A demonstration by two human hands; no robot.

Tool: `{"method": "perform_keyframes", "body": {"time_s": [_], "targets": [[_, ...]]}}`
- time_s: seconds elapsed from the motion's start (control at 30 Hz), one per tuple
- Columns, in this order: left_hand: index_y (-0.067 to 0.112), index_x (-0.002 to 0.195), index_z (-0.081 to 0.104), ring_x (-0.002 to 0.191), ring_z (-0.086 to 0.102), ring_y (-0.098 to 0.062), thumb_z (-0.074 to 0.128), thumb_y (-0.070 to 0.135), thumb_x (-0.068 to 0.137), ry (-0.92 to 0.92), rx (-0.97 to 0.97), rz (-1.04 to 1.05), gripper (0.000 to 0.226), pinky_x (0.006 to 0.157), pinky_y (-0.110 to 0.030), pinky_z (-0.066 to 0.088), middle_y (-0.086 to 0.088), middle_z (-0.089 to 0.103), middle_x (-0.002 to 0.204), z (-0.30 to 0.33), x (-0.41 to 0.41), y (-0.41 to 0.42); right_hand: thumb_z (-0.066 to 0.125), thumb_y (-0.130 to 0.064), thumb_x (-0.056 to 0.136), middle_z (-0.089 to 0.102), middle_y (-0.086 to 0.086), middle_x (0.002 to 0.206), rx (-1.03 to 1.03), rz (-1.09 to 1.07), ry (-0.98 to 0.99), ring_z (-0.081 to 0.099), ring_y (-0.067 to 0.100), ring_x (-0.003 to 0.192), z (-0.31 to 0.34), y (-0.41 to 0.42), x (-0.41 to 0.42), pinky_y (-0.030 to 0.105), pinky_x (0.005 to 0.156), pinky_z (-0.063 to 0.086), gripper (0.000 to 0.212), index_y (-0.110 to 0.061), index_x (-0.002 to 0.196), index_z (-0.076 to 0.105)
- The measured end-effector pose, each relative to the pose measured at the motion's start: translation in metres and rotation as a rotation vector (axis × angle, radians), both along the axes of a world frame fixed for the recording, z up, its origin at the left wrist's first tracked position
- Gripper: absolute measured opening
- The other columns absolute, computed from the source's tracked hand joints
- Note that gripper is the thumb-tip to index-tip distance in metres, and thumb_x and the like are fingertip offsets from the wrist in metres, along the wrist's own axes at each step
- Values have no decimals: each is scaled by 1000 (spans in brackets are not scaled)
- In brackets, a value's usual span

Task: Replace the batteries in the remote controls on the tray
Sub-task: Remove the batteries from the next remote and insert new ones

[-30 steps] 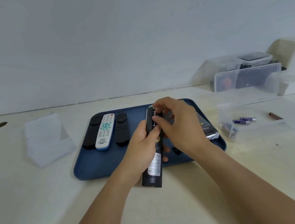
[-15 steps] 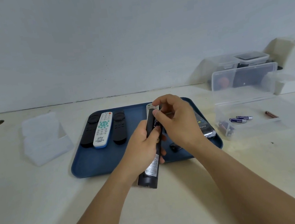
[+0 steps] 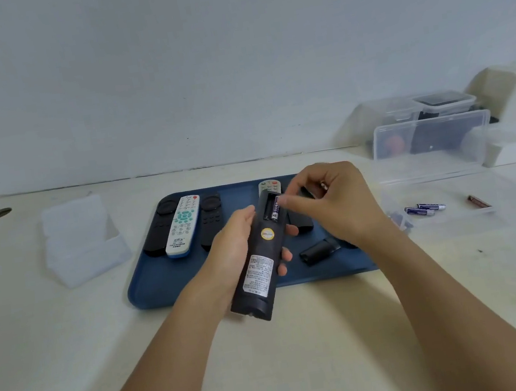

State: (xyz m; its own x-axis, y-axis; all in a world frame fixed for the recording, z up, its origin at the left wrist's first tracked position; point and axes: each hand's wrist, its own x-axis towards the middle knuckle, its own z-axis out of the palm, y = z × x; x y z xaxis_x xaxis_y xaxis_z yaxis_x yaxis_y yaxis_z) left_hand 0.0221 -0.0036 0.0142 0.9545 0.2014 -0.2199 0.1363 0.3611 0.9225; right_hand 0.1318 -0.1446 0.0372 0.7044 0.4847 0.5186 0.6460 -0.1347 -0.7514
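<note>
My left hand [image 3: 235, 243] grips a black remote [image 3: 259, 261] above the blue tray [image 3: 150, 286], with its back facing up. Its battery bay is uncovered, and one purple battery [image 3: 275, 208] lies in the right slot. The left slot looks dark. My right hand [image 3: 334, 204] hovers just right of the bay and touches the top of the purple battery with a fingertip. A small brownish battery end [image 3: 324, 185] shows between its curled fingers. The black battery cover [image 3: 319, 249] lies on the tray.
A white remote [image 3: 183, 225] lies between two black remotes [image 3: 159, 232] on the tray's left, and a grey remote [image 3: 269, 186] at its far edge. An open clear box holds purple batteries [image 3: 424, 207] and a brown one [image 3: 478, 201]. A clear case [image 3: 81, 243] stands left; storage boxes [image 3: 432, 144] back right.
My right hand has drawn back to the right off the battery bay, uncovering the purple battery in its slot. My left hand keeps its grip on the remote.
</note>
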Motion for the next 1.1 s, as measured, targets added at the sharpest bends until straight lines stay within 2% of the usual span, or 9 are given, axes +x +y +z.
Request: {"method": "perform_keyframes", "body": {"time_s": [0.1, 0.2, 0.33, 0.47, 0.63, 0.7, 0.77, 0.87, 1.1], "targets": [[5, 121, 64, 62, 62, -28, 31, 44, 102, 30, -143, -130, 54, 45, -27, 47, -16, 70, 99, 9, -5, 9, 85, 0, 71, 68, -7, 103, -54, 245, 14, 65, 2, 95, -1, -4, 3, 16, 75, 52, 33, -12, 100, 77], [2, 126, 62, 63, 66, -29, 38, 50, 94, 68, -197, -245, 63, 39, -25, 46, -16, 70, 95, 17, -13, 18, 88, 0, 68, 66, -6, 128, -231, 433, 96, 59, 3, 120, -1, -11, 8, 15, 96, 45, 57, -16, 120, 71], [-10, 115, 69, 62, 69, -30, 38, 66, 91, 41, -437, -258, 85, 38, -25, 52, -26, 69, 106, 20, -20, 27, 91, -10, 66, 73, -7, 109, -306, 383, 67, 66, 4, 102, -7, -6, 4, 16, 91, 49, 56, -18, 118, 72], [-10, 120, 62, 67, 68, -34, 42, 68, 93, -145, -694, 27, 85, 41, -25, 53, -25, 65, 111, 13, -18, 29, 90, -13, 68, 72, -1, 92, -151, 248, 21, 62, -2, 81, -2, 3, -10, 11, 77, 45, 43, -13, 108, 75], [5, 130, 61, 53, 45, -15, 15, 94, 76, -277, -372, 292, 114, 44, -20, 36, -21, 69, 123, 14, -8, 16, 88, -36, 68, 72, -6, 82, -112, -24, 27, 66, 9, 78, -10, 23, -34, 34, 71, 54, 32, -30, 98, 76], [16, 109, 71, 48, 45, -13, 31, 77, 92, -212, -33, 421, 75, 43, -20, 34, -15, 75, 107, 15, -4, 10, 87, -43, 65, 70, -14, 78, -144, -49, -15, 64, 2, 74, -14, 29, -44, 25, 64, 50, 34, -29, 93, 72], [18, 90, 75, 56, 62, -18, 54, 46, 99, -168, 153, 496, 37, 52, -24, 48, -9, 75, 88, 14, -1, 7, 90, -53, 56, 70, -16, 83, -174, 29, -22, 63, 0, 76, -12, 29, -49, 22, 65, 48, 47, -28, 91, 69], [10, 96, 67, 61, 65, -20, 48, 37, 103, -220, 83, 506, 34, 62, -32, 53, -8, 68, 72, 15, -2, 12, 91, -55, 54, 64, -14, 83, -51, 71, -76, 58, 3, 73, -5, 24, -50, 13, 63, 38, 52, -25, 88, 67], [17, 73, 72, 62, 64, -19, 43, 59, 99, -191, -81, 467, 57, 72, -36, 52, -4, 66, 67, 14, -1, 4, 90, -39, 69, 58, -13, 85, 71, 208, -201, 59, 3, 76, -13, 33, -64, 12, 65, 36, 43, -24, 88, 54]]}}
